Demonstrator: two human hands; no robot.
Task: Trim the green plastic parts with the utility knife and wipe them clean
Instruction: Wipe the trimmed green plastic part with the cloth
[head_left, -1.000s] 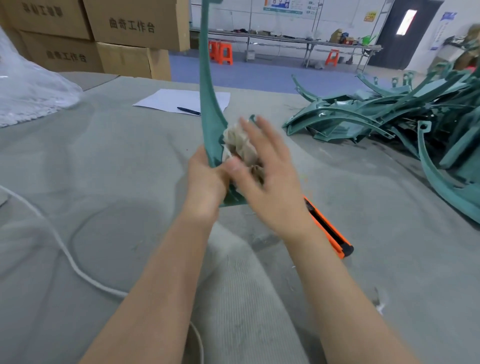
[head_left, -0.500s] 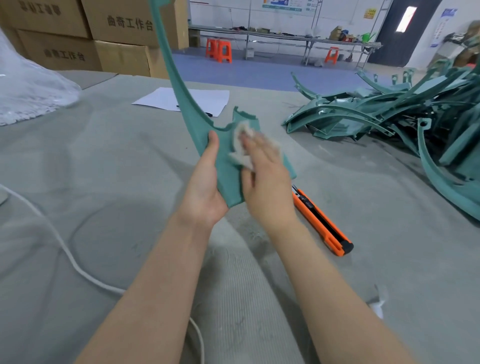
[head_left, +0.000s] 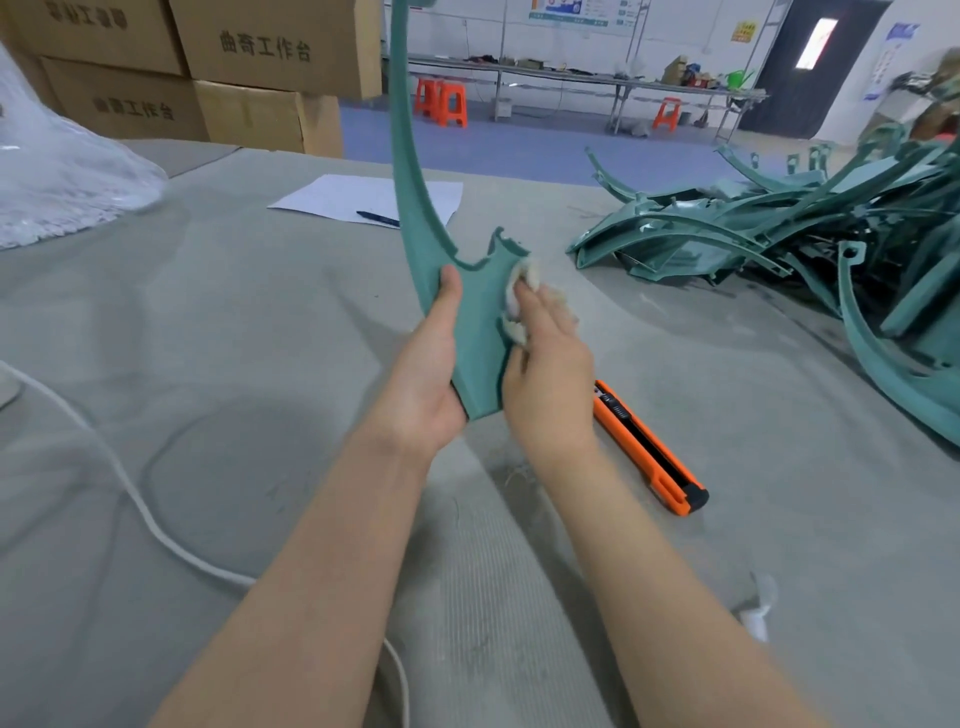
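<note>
Wiping the broad lower end of an upright green part (head_left: 475, 332) at centre of the head view: left hand (head_left: 426, 384) gripping its near edge, thumb laid up the face; right hand (head_left: 550, 374) curled round a wadded cloth (head_left: 519, 283), pressing it on. Utility knife (head_left: 649, 447) lying idle on the table (head_left: 208, 312) at 4 o'clock, so trimming here probably done. Heap of green parts (head_left: 753, 234) at 2 o'clock, seemingly left to do.
</note>
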